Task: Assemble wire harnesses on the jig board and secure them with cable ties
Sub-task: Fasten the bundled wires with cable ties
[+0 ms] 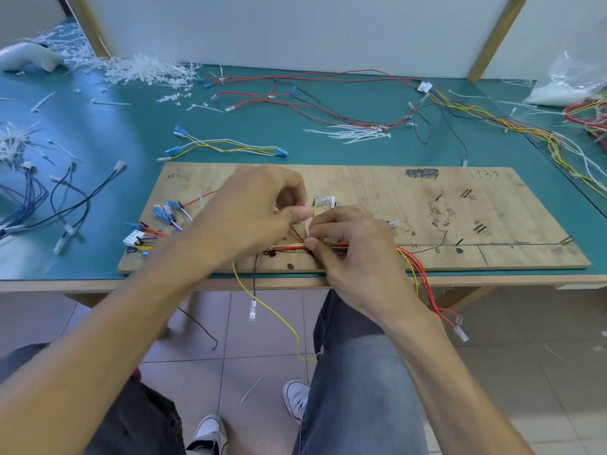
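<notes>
Nearest, loose wire ends hang off the front edge of the jig board (512,257), and the wire bundle (287,247) runs left to right along that edge. The right hand (354,254) pinches the bundle, while the left hand (259,211), just behind, pinches the cable tie (308,228) rising from it, so tightening likely means pulling up and away. Open board lies behind the hands, with spare ties (354,134) beyond.

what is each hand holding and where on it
The left hand pinches the free end of what looks like a white cable tie. The right hand pinches the wire bundle on the jig board, beside the tie.
</notes>
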